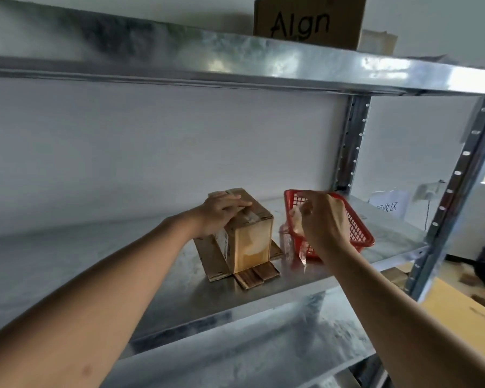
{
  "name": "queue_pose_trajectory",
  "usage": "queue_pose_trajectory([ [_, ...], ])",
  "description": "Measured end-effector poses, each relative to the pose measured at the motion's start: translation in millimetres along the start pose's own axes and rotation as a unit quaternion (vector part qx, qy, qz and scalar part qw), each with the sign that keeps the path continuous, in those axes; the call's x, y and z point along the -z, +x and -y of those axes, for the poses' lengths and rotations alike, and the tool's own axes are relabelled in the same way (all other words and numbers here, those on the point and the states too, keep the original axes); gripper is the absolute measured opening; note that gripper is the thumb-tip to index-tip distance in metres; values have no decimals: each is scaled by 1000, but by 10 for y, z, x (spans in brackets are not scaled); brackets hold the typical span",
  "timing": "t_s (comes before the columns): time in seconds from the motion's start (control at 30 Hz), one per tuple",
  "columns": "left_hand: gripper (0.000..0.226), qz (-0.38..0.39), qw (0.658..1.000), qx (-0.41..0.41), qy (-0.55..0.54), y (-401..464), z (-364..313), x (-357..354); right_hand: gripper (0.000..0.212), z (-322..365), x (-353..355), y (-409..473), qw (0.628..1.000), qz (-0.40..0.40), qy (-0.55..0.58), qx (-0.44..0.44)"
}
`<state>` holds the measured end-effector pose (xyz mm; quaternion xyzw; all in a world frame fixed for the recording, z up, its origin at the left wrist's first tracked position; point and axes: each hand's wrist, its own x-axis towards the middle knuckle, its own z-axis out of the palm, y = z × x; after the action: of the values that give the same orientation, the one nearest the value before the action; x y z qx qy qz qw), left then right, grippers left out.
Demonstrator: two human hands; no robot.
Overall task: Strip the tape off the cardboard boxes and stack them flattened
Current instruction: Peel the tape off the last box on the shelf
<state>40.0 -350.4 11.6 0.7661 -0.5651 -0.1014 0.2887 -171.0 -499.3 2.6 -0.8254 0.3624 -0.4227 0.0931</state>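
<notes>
A small brown cardboard box (252,242) stands upside down on the metal shelf (123,253), its bottom flaps (256,277) splayed flat around its base. My left hand (221,212) lies flat on the box's top, over a strip of clear tape. My right hand (324,219) hovers at the front of the red plastic basket (359,228), with a crumpled strip of clear tape (298,219) pinched in its fingers. More clear tape (287,242) hangs over the basket's front edge.
Above is another metal shelf (263,60) with a brown box (308,22) marked in black letters. Perforated steel uprights (459,175) stand at the right. Flat cardboard (459,317) lies lower right, and a paper sign (387,208) hangs on the wall behind.
</notes>
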Motion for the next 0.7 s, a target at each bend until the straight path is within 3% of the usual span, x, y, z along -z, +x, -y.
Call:
queue_pose_trajectory([
  [0.13,32,7,999,28,-15,92,-123,49,8,-186,8,126,991,95,-92,-7],
  [0.37,30,-18,998,62,19,235,-268,-31,20,-222,90,337,955,233,-162,82],
  [0.6,28,-45,996,81,1,223,-240,-87,27,-338,195,426,979,170,-86,75],
  [0.7,28,-59,994,89,-13,186,-253,-117,27,-335,175,445,986,117,-35,109],
])
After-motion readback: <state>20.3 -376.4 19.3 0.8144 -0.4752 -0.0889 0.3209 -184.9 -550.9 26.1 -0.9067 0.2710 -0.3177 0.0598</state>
